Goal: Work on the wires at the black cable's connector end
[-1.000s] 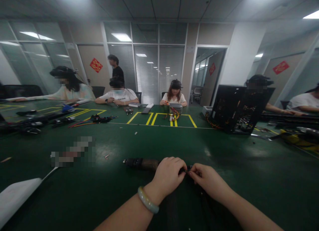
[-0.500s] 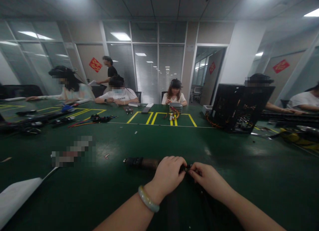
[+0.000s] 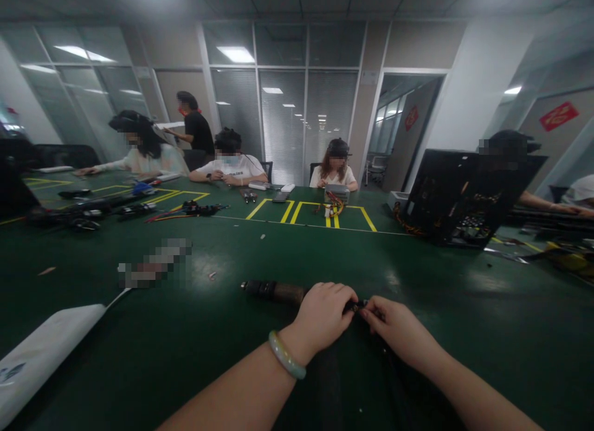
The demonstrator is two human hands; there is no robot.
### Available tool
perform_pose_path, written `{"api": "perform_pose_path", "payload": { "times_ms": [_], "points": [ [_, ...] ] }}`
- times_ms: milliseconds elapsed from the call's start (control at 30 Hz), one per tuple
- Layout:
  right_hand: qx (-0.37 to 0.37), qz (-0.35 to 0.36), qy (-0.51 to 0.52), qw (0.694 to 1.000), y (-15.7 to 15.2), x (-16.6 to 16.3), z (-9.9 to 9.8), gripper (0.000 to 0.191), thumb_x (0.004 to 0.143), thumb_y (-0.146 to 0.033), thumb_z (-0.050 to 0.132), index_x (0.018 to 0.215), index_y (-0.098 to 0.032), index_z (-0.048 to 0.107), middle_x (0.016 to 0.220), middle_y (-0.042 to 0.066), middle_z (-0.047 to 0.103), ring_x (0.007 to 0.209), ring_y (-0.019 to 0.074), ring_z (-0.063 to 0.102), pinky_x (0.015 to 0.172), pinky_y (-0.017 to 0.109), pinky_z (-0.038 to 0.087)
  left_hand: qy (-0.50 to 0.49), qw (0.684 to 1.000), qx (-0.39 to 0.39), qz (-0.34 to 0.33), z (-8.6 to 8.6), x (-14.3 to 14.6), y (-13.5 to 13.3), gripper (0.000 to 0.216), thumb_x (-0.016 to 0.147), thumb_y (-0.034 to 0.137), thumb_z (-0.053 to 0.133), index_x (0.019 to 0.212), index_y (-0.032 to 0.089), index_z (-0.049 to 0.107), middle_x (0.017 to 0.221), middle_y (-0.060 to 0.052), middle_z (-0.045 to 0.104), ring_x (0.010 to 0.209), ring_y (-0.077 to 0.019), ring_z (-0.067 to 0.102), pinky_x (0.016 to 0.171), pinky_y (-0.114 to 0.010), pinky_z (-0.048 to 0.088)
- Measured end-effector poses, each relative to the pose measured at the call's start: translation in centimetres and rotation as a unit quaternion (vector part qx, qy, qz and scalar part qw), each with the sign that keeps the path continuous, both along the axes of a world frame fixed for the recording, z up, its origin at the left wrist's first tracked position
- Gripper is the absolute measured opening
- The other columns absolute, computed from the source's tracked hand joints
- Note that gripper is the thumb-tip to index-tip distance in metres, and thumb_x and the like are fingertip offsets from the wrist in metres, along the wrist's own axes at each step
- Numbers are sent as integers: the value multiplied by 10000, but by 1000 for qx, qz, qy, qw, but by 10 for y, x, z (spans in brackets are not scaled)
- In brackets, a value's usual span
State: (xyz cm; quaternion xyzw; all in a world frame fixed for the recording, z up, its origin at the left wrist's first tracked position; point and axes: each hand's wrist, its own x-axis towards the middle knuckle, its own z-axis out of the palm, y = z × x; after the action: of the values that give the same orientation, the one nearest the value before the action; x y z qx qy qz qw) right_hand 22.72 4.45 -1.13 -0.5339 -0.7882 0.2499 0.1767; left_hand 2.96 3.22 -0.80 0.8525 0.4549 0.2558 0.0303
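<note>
The left hand (image 3: 326, 310) gripped the tool (image 3: 288, 293), which lay crosswise on the table (image 3: 297, 251), apparently to steady its end; the right hand (image 3: 394, 324) pinched a dark part (image 3: 362, 304) there, details unclear, seemingly for control.

Dark metal-tipped cylinder (image 3: 281, 293), horizontal

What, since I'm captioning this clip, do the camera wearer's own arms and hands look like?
The left hand is ungloved, with a thick, smooth, rounded bangle at its wrist, pale grey-green with a yellowish stretch. The right hand is ungloved too, with nothing visible worn at its wrist. No sleeves show on either arm.
</note>
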Motion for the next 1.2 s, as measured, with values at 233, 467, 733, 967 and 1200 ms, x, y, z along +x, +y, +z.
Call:
{"api": "perform_pose_path", "payload": {
  "times_ms": [233, 467, 733, 967, 1200],
  "points": [
    [6, 3, 11, 1000, 1, 2, -4, 242, 942, -361, 497, 798, -210, 621, 671, -13, 669, 604, 153, 608, 531, 232, 357, -12, 1000, 7, 4, -3, 0, 2, 149, 838, 214, 648, 966, 215, 572, 969, 8, 632, 933, -195, 581, 833, -344, 416],
    [-1, 5, 13, 1000, -2, 2, 1, 224, 944, -358, 503, 837, -213, 636, 703, -9, 681, 632, 156, 620, 550, 232, 374, -20, 1000, 4, -17, -2, -1, 2, 77, 856, 197, 624, 926, 214, 594, 970, 10, 635, 923, -183, 582, 827, -331, 416],
    [3, 6, 14, 1000, -2, 1, 4, 208, 940, -343, 517, 830, -216, 638, 707, -14, 685, 648, 153, 627, 563, 231, 377, -19, 1000, 5, -17, -3, -1, 3, 78, 862, 201, 617, 937, 221, 607, 964, 19, 640, 920, -182, 586, 835, -346, 416],
    [-2, 2, 12, 1000, -3, 2, 3, 223, 940, -361, 514, 831, -216, 643, 697, -15, 680, 618, 149, 617, 538, 229, 365, -20, 1000, 4, -23, -3, -1, 3, 122, 863, 184, 612, 978, 227, 608, 991, 7, 646, 943, -187, 588, 850, -349, 418],
    [4, 5, 21, 1000, -1, 2, -1, 226, 943, -358, 510, 815, -217, 632, 683, -23, 673, 613, 145, 604, 537, 230, 360, -20, 1000, 5, -3, -4, 0, 3, 142, 832, 201, 653, 952, 203, 578, 972, -7, 630, 923, -203, 587, 821, -346, 432]
  ]
}}
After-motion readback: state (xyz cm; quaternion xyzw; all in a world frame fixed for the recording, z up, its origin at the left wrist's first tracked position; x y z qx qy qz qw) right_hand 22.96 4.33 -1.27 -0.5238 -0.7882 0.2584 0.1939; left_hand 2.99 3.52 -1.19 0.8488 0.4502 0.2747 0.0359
